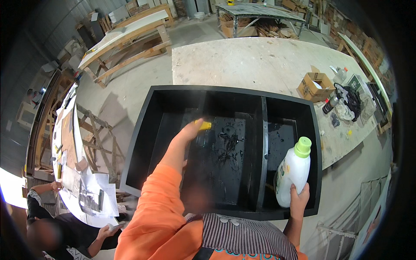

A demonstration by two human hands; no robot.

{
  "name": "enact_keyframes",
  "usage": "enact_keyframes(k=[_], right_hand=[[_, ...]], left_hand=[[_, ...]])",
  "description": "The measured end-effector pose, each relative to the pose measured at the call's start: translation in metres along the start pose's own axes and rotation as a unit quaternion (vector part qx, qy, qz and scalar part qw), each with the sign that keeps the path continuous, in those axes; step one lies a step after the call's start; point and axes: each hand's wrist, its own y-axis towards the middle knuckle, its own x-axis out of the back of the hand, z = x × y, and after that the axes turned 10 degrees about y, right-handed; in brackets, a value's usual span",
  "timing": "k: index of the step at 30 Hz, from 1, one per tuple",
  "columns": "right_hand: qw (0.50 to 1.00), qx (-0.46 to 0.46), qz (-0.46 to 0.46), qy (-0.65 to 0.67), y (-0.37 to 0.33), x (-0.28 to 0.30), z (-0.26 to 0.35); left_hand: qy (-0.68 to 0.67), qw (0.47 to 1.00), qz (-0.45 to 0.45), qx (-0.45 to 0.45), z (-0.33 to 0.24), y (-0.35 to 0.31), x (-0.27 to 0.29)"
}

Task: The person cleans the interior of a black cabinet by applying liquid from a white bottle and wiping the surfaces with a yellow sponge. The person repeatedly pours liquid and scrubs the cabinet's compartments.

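A large black open box [234,90], split by a divider [264,151], lies before me on the worktable. Over its wider left compartment, my left hand [189,131] is closed on a small yellow sponge [206,125]. Wet streaks and droplets [232,147] shine on the black panel there, and drops also spot the narrower right compartment. My right hand [300,198] grips the lower part of a white plastic bottle [289,173], held nearly upright over the right compartment. Its light green cap [303,147] is on.
On the pale worktable [242,60], a cardboard box [316,86], a spray can [330,105] and plastic bags [349,104] stand at the right. Another person [73,234] is at the lower left beside papers [93,195]. Wooden benches [130,32] stand farther back.
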Motion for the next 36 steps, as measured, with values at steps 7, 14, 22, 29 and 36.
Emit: enact_keyframes(k=[7,14,22,29,36], right_hand=[[0.999,0.020,0.026,-0.009,0.007,-0.002,-0.003],[0.998,0.041,0.043,0.018,0.011,0.000,-0.014],[0.997,0.034,0.067,0.004,0.013,0.002,-0.018],[0.997,0.023,0.073,-0.012,0.015,0.001,-0.017],[0.997,0.026,0.070,0.013,0.016,0.002,-0.023]], left_hand=[[0.034,0.997,0.010,0.063,0.011,-0.102,-0.012],[0.276,0.959,-0.043,0.047,0.043,-0.167,-0.026],[0.399,0.915,0.048,0.045,0.044,-0.238,-0.020],[0.214,0.952,-0.205,-0.071,0.037,-0.257,-0.037],[0.420,0.876,-0.198,-0.133,0.050,-0.290,-0.084]])
